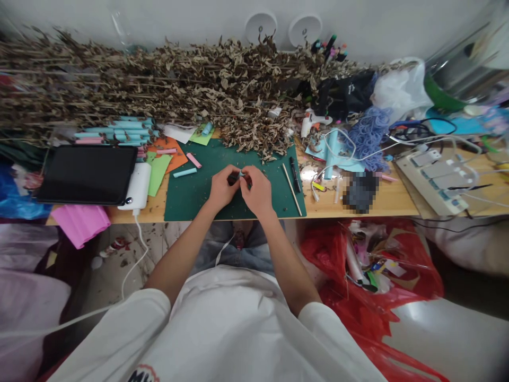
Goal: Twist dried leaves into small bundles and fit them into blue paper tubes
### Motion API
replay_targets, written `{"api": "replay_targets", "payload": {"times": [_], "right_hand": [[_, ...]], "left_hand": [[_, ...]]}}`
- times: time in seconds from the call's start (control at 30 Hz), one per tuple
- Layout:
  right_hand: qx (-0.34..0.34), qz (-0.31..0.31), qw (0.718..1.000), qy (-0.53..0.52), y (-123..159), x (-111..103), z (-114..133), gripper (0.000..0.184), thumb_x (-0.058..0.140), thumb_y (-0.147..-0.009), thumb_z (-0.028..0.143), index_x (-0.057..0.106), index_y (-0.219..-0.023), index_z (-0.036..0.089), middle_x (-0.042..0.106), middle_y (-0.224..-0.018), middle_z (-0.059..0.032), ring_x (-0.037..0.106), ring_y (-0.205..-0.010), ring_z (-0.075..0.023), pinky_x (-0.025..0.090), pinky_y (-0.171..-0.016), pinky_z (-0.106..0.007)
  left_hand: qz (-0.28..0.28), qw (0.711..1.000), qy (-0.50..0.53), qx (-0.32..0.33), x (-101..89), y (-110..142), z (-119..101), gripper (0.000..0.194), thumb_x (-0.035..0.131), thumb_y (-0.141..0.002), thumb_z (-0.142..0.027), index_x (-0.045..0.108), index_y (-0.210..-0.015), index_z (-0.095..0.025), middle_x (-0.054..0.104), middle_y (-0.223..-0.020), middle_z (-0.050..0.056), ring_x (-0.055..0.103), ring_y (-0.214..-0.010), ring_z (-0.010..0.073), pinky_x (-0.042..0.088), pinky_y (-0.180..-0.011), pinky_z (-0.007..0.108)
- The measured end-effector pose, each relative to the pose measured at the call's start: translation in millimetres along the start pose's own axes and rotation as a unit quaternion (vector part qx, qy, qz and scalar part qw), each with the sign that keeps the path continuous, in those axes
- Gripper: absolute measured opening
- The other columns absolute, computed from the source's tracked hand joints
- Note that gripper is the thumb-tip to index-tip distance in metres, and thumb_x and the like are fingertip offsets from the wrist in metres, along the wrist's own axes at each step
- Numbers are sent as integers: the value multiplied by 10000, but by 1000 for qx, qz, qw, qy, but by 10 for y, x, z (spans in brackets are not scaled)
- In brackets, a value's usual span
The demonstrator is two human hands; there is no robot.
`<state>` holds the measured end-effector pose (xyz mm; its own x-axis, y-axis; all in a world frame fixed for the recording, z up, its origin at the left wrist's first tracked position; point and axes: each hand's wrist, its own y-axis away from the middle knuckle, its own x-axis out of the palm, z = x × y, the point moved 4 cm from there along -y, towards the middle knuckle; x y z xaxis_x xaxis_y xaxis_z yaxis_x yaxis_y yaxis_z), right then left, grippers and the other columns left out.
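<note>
My left hand (pixel 222 189) and my right hand (pixel 257 192) meet over the green cutting mat (pixel 191 201). Both are closed, with fingertips pinching a small light-blue paper roll (pixel 240 174), mostly hidden by the fingers. To the left on the mat lie a blue paper tube (pixel 185 173) and a pink paper tube (pixel 194 160). A thin wooden stick (pixel 292 189) and a black pen (pixel 295 174) rest on the mat's right side.
Dried leafy stems (pixel 178 79) fill the table's back. At left are a black tablet (pixel 87 174), a white power bank (pixel 139 185) and stacked blue tubes (pixel 131 130). A glue gun (pixel 314 122), blue yarn (pixel 369 138) and a power strip (pixel 433 180) are at right.
</note>
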<state>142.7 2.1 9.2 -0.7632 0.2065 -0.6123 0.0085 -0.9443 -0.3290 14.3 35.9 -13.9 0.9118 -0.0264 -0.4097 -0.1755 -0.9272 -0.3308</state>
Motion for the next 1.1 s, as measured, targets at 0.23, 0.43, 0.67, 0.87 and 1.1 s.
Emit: {"api": "replay_targets", "payload": {"times": [0.23, 0.43, 0.67, 0.87, 1.1], "right_hand": [[82, -74, 986, -124, 30, -233, -117, 174, 517, -929, 361, 603, -952, 212, 651, -789, 0, 614, -712, -144, 507, -691, -258], [126, -62, 989, 46, 59, -723, -513, 119, 565, -853, 282, 643, -880, 196, 678, -808, -28, 603, -676, -171, 491, -738, -326], [87, 40, 992, 85, 245, -626, -503, 263, 547, -862, 217, 665, -1093, 174, 701, -994, -95, 638, -756, -202, 525, -805, -365], [55, 18, 994, 91, 51, -392, -423, 312, 485, -856, 133, 640, -1124, 170, 688, -1083, -128, 636, -951, -256, 521, -914, -415], [54, 43, 988, 140, -174, -307, -401, 425, 451, -869, 92, 614, -1257, 154, 661, -1181, -157, 593, -1109, -300, 494, -981, -444]], "left_hand": [[-1, 1000, -17, -16, -3, 2, -10, 87, 697, -820, -223, 635, -875, -194, 698, -830, 0, 634, -736, 134, 511, -695, 242], [-7, 1000, -25, -12, -14, 10, -57, 89, 705, -827, -229, 633, -870, -197, 690, -820, 0, 631, -726, 133, 516, -697, 244], [-12, 999, -30, -19, -22, 12, -37, 98, 695, -826, -245, 632, -881, -196, 693, -822, 8, 640, -734, 143, 519, -700, 254], [-1, 999, -37, -25, -34, 15, -50, 96, 691, -822, -242, 631, -879, -194, 693, -815, 8, 646, -739, 148, 525, -720, 261], [0, 1000, -20, -24, -44, 4, -66, 83, 680, -830, -226, 636, -888, -187, 708, -852, 20, 653, -764, 147, 529, -716, 253]]}}
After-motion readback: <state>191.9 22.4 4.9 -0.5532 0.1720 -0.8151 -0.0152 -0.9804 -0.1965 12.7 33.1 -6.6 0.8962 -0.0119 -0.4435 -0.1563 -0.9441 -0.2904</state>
